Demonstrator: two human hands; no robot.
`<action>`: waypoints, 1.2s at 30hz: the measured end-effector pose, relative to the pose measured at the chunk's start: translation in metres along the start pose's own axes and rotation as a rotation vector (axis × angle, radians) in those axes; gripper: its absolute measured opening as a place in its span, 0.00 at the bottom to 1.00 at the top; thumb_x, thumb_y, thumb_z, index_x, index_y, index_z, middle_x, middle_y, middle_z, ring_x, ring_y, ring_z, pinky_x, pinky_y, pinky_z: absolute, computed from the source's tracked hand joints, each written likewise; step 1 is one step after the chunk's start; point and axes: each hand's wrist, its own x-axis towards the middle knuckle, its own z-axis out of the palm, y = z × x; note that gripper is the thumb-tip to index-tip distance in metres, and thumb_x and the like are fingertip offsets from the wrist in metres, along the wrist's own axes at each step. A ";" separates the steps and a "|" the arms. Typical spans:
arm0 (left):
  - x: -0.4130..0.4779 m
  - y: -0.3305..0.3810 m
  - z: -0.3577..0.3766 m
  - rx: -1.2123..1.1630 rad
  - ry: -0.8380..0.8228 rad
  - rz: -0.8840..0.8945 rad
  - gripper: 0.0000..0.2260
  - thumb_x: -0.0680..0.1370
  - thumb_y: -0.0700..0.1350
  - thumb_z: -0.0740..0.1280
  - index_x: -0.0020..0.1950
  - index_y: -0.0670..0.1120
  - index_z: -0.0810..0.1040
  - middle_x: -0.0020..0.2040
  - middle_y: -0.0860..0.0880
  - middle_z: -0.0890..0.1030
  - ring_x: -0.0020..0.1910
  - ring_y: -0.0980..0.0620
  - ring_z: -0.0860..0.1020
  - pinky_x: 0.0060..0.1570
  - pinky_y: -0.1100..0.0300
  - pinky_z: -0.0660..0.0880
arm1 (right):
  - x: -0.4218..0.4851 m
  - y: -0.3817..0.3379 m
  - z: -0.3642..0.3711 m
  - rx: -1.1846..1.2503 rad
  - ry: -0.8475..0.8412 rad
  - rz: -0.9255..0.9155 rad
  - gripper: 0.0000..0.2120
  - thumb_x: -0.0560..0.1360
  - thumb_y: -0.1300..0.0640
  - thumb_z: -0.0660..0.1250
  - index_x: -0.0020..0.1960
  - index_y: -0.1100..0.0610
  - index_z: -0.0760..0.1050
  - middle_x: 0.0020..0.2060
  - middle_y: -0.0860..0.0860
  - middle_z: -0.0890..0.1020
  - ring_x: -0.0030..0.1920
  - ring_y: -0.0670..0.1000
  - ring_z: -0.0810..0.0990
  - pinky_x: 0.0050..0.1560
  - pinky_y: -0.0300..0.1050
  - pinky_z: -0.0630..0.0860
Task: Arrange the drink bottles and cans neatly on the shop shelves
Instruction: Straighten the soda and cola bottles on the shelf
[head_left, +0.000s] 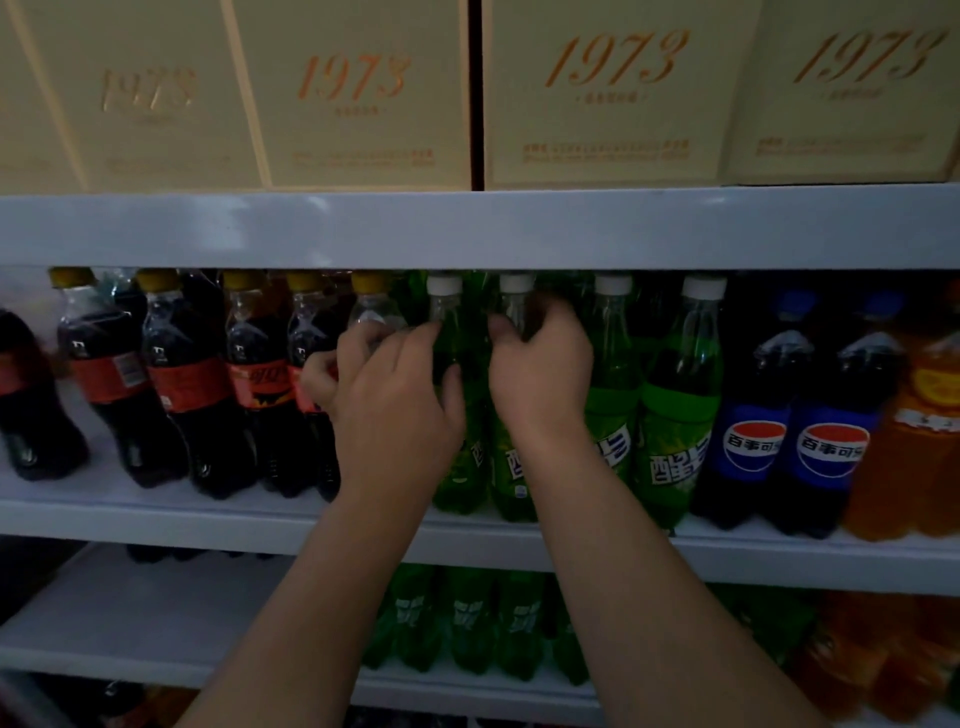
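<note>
On the middle shelf (208, 519) stands a row of green soda bottles with white caps. My left hand (395, 400) grips the leftmost green bottle (457, 467) at its shoulder, with fingers also touching the neighbouring cola bottle (306, 395). My right hand (540, 369) grips the second green bottle (511, 467) just below its neck. Two more green bottles (675, 431) stand upright to the right. My hands hide the upper bodies of both held bottles.
Dark cola bottles (176, 384) with yellow caps fill the shelf's left side. Blue-label cola bottles (753, 436) and orange soda bottles (914, 441) stand to the right. Cream boxes (608, 93) marked 1973 sit on the shelf above. Green bottles (467, 618) line the lower shelf.
</note>
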 end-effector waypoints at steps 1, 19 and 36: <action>-0.001 0.001 0.000 0.000 -0.002 0.002 0.15 0.74 0.48 0.68 0.59 0.45 0.78 0.50 0.48 0.82 0.60 0.45 0.69 0.55 0.46 0.62 | -0.003 0.001 -0.001 0.015 0.009 0.000 0.14 0.75 0.56 0.68 0.59 0.54 0.74 0.41 0.39 0.72 0.45 0.41 0.72 0.45 0.32 0.67; 0.004 0.008 -0.004 -0.088 -0.095 -0.044 0.20 0.72 0.49 0.71 0.62 0.44 0.77 0.51 0.46 0.82 0.59 0.41 0.70 0.54 0.41 0.69 | 0.003 -0.005 -0.032 -0.637 -0.013 -0.293 0.17 0.74 0.42 0.66 0.49 0.55 0.76 0.43 0.52 0.81 0.41 0.53 0.79 0.38 0.48 0.78; 0.017 -0.001 -0.002 -0.048 -0.288 0.128 0.23 0.68 0.48 0.71 0.57 0.46 0.64 0.51 0.43 0.78 0.66 0.39 0.63 0.62 0.48 0.48 | -0.021 0.012 -0.079 -0.246 0.095 -0.546 0.09 0.76 0.61 0.64 0.52 0.61 0.81 0.38 0.50 0.82 0.36 0.43 0.79 0.39 0.29 0.74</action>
